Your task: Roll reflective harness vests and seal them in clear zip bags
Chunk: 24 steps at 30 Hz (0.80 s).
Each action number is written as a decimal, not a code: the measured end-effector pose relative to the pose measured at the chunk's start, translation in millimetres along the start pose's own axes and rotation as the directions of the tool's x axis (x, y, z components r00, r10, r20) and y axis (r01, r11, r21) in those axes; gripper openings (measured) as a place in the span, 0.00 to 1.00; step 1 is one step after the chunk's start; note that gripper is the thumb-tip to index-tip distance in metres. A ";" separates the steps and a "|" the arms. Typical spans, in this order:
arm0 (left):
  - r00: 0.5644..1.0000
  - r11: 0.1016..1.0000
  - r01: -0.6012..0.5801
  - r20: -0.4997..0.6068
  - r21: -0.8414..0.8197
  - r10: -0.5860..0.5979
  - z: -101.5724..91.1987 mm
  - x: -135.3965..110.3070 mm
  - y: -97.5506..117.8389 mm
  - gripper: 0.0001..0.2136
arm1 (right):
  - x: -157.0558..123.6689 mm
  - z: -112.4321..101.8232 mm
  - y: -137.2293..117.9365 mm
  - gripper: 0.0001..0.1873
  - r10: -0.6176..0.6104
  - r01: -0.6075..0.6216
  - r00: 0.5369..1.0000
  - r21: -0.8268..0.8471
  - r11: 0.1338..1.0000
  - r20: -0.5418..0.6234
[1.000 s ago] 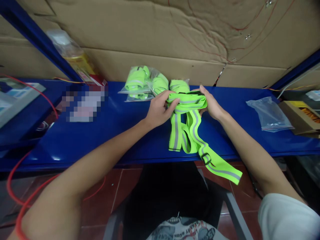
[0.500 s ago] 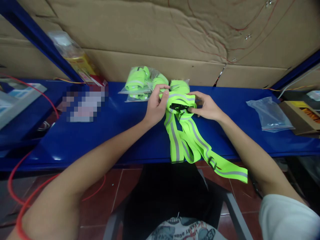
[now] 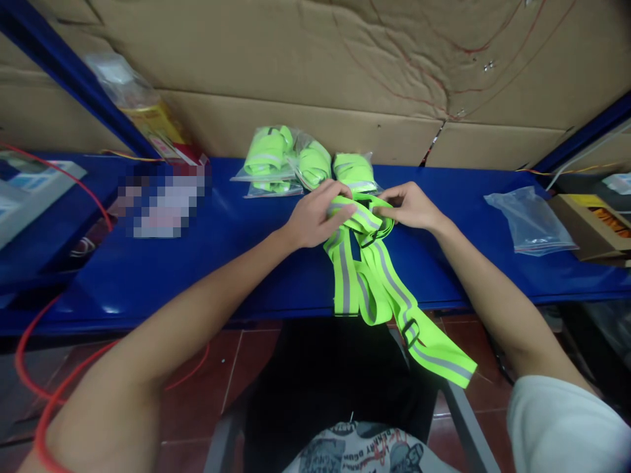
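Blue tabletop (image 3: 187, 263) | green strap (image 3: 394, 282) | long axis toward wearer, veering right

Seeing 2 hands, left hand (image 3: 318, 215) and right hand (image 3: 409, 207), on 1 hi-vis reflective strap bundle (image 3: 362, 215). Beyond them: 3 bagged strap rolls (image 3: 315, 164), possibly a 4th under the leftmost. Well left of the left hand: 1 bottle (image 3: 148, 118). Right of the right hand: 1 open carton (image 3: 586, 230), plus clear zip bags (image 3: 535, 220), count unclear.
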<state>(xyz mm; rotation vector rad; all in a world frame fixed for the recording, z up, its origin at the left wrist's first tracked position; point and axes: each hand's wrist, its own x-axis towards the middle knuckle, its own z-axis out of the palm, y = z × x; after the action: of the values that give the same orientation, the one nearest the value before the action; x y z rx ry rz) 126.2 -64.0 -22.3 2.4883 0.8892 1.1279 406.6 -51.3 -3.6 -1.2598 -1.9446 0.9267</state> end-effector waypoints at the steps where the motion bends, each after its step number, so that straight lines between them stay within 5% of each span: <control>1: 0.998 0.999 -0.039 0.053 0.022 0.037 -2.6 -0.3 1.4 0.24 | 0.3 -0.9 0.0 0.10 0.015 -0.015 1.000 0.037 0.999 -0.002; 4: 0.975 0.988 -0.127 0.196 0.086 0.108 -6.4 -1.2 2.7 0.32 | 1.2 -5.4 -1.5 0.11 0.065 -0.063 0.998 0.149 0.987 -0.011; 8: 0.978 0.982 -0.132 0.179 0.134 0.108 -0.2 -2.5 1.7 0.29 | 0.4 -12.4 -6.7 0.12 0.060 -0.062 0.998 0.182 0.981 0.017; 14: 0.993 0.998 -0.057 -0.100 0.032 0.060 4.4 0.5 4.3 0.19 | -1.3 -16.2 -13.5 0.08 -0.037 0.020 0.988 0.113 0.993 0.152; 18: 0.945 0.990 0.072 -0.310 -0.122 -0.107 6.0 5.6 -9.5 0.15 | -0.8 -17.1 -12.6 0.09 -0.071 0.057 0.974 0.068 0.996 0.215; 21: 0.944 0.923 0.136 -0.236 -0.360 -0.231 16.0 8.1 -25.7 0.20 | -0.2 -19.2 -9.0 0.08 -0.018 0.003 0.961 0.056 0.998 0.275; 24: 0.929 0.739 0.260 -0.047 -0.621 -0.367 25.9 8.2 -29.3 0.24 | -0.5 -22.4 -7.6 0.07 -0.025 0.001 0.942 0.072 0.997 0.333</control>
<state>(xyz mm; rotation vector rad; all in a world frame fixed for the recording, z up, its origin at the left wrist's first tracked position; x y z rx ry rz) 137.4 -35.9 -48.4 1.6663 0.7873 1.2631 421.2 -49.1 14.9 -1.1022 -2.1505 1.2594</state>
